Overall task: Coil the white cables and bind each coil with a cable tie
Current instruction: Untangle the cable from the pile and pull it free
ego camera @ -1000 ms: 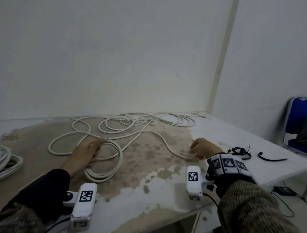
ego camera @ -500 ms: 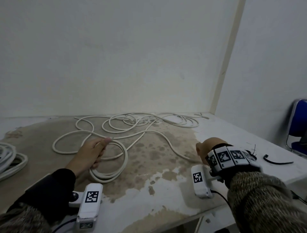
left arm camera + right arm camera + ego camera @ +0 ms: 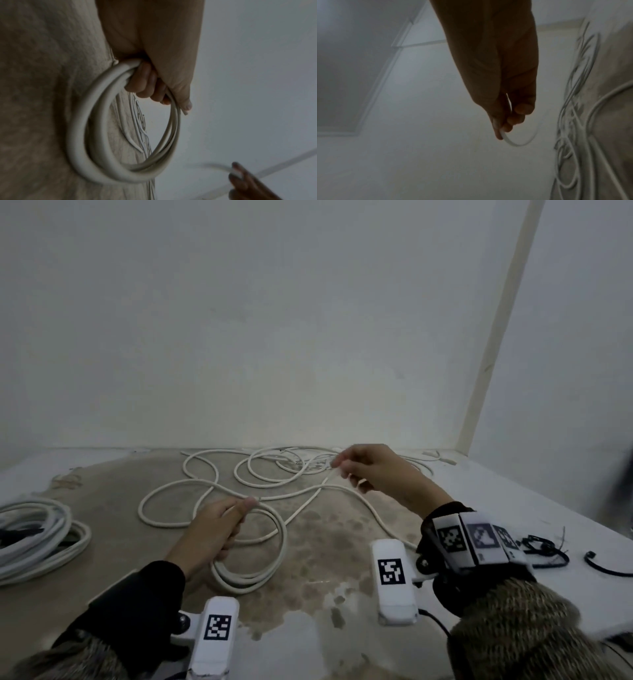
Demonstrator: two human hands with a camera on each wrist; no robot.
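The left hand (image 3: 212, 529) grips a coil (image 3: 255, 563) of white cable, its fingers (image 3: 145, 83) curled round the gathered turns and the thumb laid along the top of them; the lower part of the coil rests on the stained surface (image 3: 308, 559) near the person. From this hand the loose cable (image 3: 191, 487) runs away in wide loops across the far middle of the surface, toward the wall.

The right hand (image 3: 373, 470) is raised above the far loops, closed in a pinch on a strand of that same white cable — thumb and fingertips (image 3: 498, 129) hold it, and the strand bends out from them in a short arc. The picture there is blurred, so how the other fingers lie is hard to tell.

At the left edge of the surface lies a separate bundle of white cable (image 3: 37, 539). To the right, near the right wrist, lie black cable ties (image 3: 544, 553) — one more (image 3: 606, 566) lies just beyond them.
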